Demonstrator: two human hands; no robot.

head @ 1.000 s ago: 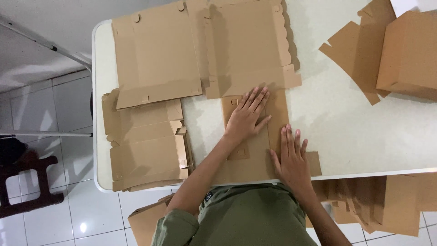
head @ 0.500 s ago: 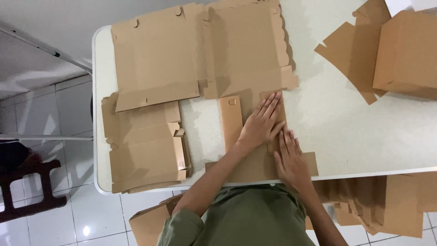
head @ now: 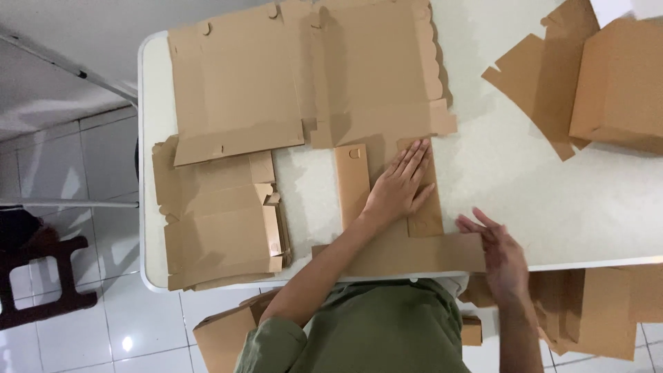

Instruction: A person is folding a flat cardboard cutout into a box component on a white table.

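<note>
the flat cardboard sheet (head: 387, 124) lay unfolded on the white table (head: 497, 179), its lower flaps reaching the near edge just in front of the person. the left hand (head: 399, 188) was pressed flat on the sheet, fingers spread and pointing away, lying between a narrow upright flap (head: 351, 183) and another flap (head: 427, 214) beside it; it gripped nothing. the right hand (head: 501, 255) was open too, fingers loosely apart, at the right end of the sheet's long bottom strip (head: 414, 252), near the table's edge; whether it touched the strip could not be told. a stack of flat cardboard pieces (head: 221, 221) sat to the left of the sheet, and a made-up box (head: 618, 83) stood well to its right on another loose piece (head: 545, 83). the risk seemed to be in the strip overhanging the edge: with only one palm weighting the sheet, a push from the right hand could probably slide or skew the whole thing, creasing a flap off its scored line, or nudge it toward the stack.
</note>
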